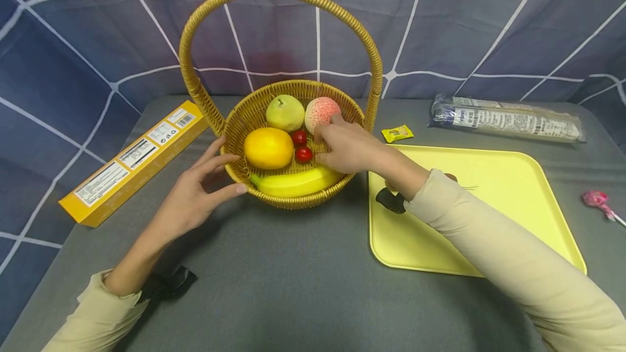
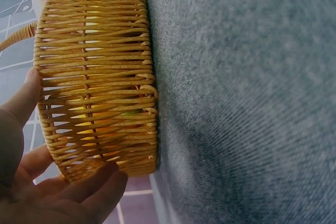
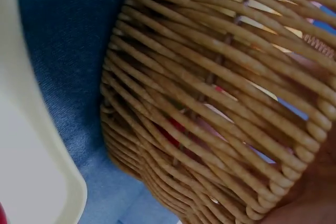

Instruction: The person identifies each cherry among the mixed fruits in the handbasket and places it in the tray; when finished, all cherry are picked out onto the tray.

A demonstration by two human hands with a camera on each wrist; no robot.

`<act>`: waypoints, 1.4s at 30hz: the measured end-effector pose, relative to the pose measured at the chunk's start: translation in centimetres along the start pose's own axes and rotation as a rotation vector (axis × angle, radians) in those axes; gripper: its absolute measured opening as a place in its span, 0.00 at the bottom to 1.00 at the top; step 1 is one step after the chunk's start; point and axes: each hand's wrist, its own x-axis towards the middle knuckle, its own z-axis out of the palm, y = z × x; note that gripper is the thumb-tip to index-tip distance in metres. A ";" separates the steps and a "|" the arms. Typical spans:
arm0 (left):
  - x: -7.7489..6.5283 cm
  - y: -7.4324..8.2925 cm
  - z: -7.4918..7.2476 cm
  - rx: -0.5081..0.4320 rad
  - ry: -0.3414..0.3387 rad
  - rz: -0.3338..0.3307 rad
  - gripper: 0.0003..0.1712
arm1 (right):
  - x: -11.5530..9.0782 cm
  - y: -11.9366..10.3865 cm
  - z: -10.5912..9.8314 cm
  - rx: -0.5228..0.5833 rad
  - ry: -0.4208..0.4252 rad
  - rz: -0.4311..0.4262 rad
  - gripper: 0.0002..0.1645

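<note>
A wicker basket (image 1: 288, 200) with a tall arched handle stands on the grey table. My left hand (image 1: 195, 194) holds its left rim, thumb at the front, other fingers spread along the side; the left wrist view shows them against the weave. My right hand (image 1: 349, 145) reaches inside from the right, fingers at the pink peach (image 1: 320, 110). Its fingertips are partly hidden, and I cannot tell whether they grip anything. Also inside are a pale green pear (image 1: 285, 113), an orange-yellow fruit (image 1: 268, 148), two red cherries (image 1: 303, 154) and a banana (image 1: 293, 182) along the front.
A yellow tray (image 1: 508, 216) lies right, beneath my right forearm, with partly hidden small items on it. Behind it are a small yellow packet (image 1: 397, 133) and a long plastic-wrapped pack (image 1: 508, 118). A lollipop (image 1: 595, 200) lies far right, an orange box (image 1: 137, 162) left.
</note>
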 end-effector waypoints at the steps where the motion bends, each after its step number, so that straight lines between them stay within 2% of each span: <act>1: 0.0 0.0 0.0 0.000 -0.001 0.001 0.32 | 0.0 0.1 0.0 0.009 0.005 -0.004 0.19; 6: 0.0 0.0 0.0 0.002 -0.001 0.005 0.31 | 0.3 0.5 0.1 0.039 0.024 -0.063 0.20; 12: 0.1 0.1 0.1 -0.004 0.004 0.009 0.31 | 0.8 0.6 0.1 0.010 -0.020 -0.132 0.19; 18: 0.0 0.0 0.0 -0.004 0.004 0.002 0.32 | 1.5 0.4 0.2 -0.034 -0.092 -0.101 0.22; 23: 0.0 -0.1 0.0 0.003 0.006 0.006 0.32 | 2.0 0.4 0.4 -0.040 -0.099 -0.084 0.28; 27: 0.1 -0.1 0.0 0.003 0.004 0.011 0.32 | 1.9 0.5 0.7 -0.017 -0.060 -0.098 0.28; 35: 0.2 0.0 0.0 -0.009 0.002 0.009 0.32 | 1.3 1.0 1.1 0.042 0.085 -0.187 0.15; 42: 0.1 0.0 0.0 -0.009 0.000 0.010 0.32 | 0.7 1.2 1.5 0.093 0.189 -0.248 0.16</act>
